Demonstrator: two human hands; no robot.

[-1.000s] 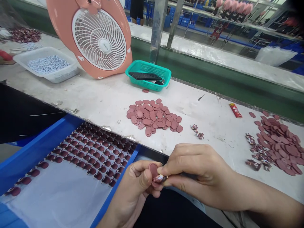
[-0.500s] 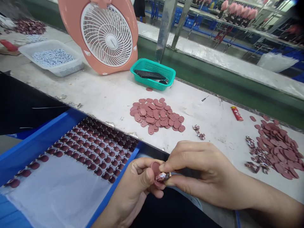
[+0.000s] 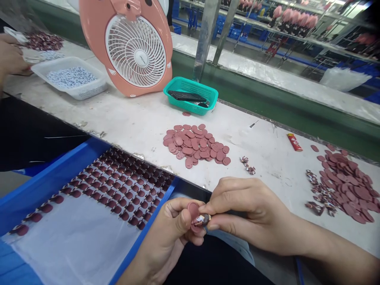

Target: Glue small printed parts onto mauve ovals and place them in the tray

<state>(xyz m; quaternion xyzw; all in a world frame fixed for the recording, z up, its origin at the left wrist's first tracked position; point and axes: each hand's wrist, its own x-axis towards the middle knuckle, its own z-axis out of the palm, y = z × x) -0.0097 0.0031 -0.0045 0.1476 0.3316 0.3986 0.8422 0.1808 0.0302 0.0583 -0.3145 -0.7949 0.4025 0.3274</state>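
We look across a long whitish workbench (image 3: 124, 122) running from 10 o'clock down to 4, its front edge scuffed and chipped near 9. Behind it, toward 2 o'clock, we see a dark green panel (image 3: 267, 99) topped by a pale, shiny ledge (image 3: 297, 85). At 12 o'clock two metal posts (image 3: 207, 39) rise side by side past the upper border. Beyond them, around 1, we make out blue crates (image 3: 237, 31) and then long racks (image 3: 285, 35) with rows of pink goods (image 3: 293, 18). Bright, whitish light (image 3: 353, 14) enters our view from 2 o'clock. Grey floor (image 3: 8, 182) shows just below 9.
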